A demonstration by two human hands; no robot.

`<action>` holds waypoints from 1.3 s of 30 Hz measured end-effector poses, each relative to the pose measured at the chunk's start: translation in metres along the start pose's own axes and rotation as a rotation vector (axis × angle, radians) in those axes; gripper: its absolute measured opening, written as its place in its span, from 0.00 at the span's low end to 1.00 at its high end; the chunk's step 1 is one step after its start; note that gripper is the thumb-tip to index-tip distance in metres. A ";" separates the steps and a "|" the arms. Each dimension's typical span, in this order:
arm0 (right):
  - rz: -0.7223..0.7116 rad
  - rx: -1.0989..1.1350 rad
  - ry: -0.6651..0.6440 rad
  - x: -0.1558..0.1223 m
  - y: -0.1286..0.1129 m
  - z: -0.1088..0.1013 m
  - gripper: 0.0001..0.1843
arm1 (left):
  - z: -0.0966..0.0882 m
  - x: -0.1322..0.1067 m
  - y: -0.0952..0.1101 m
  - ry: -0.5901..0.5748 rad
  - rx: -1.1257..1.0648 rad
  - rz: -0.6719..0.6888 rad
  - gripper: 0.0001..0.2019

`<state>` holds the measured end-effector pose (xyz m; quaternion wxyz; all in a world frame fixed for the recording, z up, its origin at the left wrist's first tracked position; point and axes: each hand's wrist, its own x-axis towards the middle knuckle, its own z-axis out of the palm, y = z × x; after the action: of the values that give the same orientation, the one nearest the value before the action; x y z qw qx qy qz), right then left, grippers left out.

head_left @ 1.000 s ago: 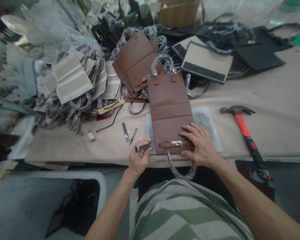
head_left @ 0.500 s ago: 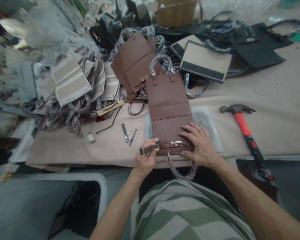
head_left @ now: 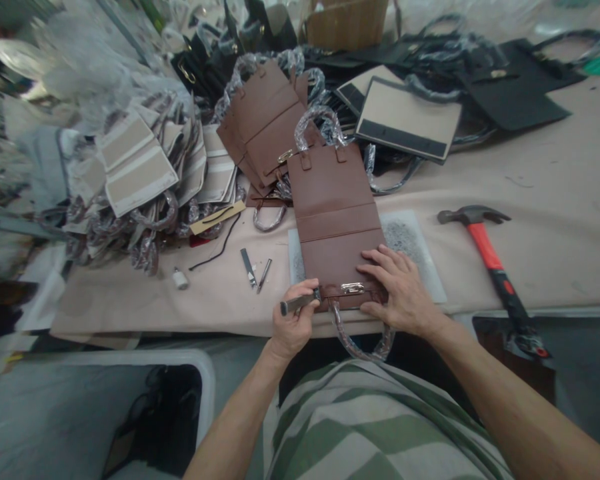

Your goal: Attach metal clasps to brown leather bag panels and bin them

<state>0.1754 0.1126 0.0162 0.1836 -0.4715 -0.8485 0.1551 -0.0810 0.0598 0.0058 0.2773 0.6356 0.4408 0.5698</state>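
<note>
Left grip (head_left: 293,323): pinched around dark metal tool (head_left: 295,305), its end at lower left edge of brown bag panel (head_left: 337,190), seemingly for precise placing; contact unclear.
Right grip (head_left: 405,293): holds nothing, fingers spread on panel's lower right, likely steadying it.
Brown bag panel: lies over pale board (head_left: 413,243), probably shielding worktop (head_left: 535,200).
Clasp (head_left: 353,289): near panel's lower edge.
Hammer (head_left: 485,247): right of panel, handle toward person, presumably for easy reach.
</note>
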 end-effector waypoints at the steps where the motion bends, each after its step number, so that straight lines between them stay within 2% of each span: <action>1: -0.001 0.000 0.001 0.000 0.000 0.000 0.35 | 0.000 -0.001 -0.001 0.006 0.001 -0.018 0.07; 9: -0.002 0.015 0.002 0.001 -0.001 -0.002 0.35 | -0.002 -0.009 -0.003 0.101 -0.104 -0.245 0.05; 15: 0.004 0.016 -0.002 0.001 -0.002 -0.002 0.35 | 0.000 -0.003 -0.002 0.138 -0.142 -0.301 0.06; 24: 0.002 0.021 0.001 0.002 -0.002 -0.002 0.35 | 0.000 0.003 -0.006 0.062 -0.057 -0.224 0.06; 34: 0.009 0.020 -0.008 0.001 -0.002 -0.003 0.35 | -0.001 0.008 -0.002 -0.042 0.089 -0.024 0.06; 39: 0.008 0.015 -0.010 0.001 -0.002 -0.002 0.36 | 0.000 0.016 -0.004 -0.083 0.199 -0.017 0.05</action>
<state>0.1742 0.1128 0.0192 0.1823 -0.4727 -0.8463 0.1644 -0.0824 0.0754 0.0099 0.2358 0.6795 0.4885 0.4941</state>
